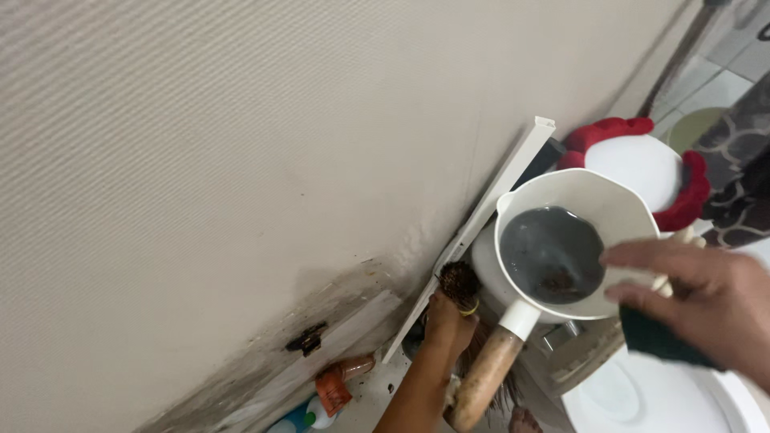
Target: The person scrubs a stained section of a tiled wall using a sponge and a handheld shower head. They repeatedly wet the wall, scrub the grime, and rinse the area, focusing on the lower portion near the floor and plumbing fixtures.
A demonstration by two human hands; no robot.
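**Brush Held at Wall Trim**

Our left hand (pixel 447 319) was closed around the bristle brush (pixel 459 285), pressed against the white trim strip (pixel 481 216). Our right hand (pixel 706 301), fingers half-open, pinched a dark scouring pad (pixel 654 337) beside the water-filled white dipper (pixel 573 240). We judged short, firm strokes best.

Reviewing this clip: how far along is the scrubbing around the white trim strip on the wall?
Done: the water in the white plastic dipper is grey with dark grit, so some dirt seems to have come off. In hand: the left hand holds a brown bristle brush at the white trim strip; the right hand grips a dark green scouring pad. Left: dark stains low on the beige wall.
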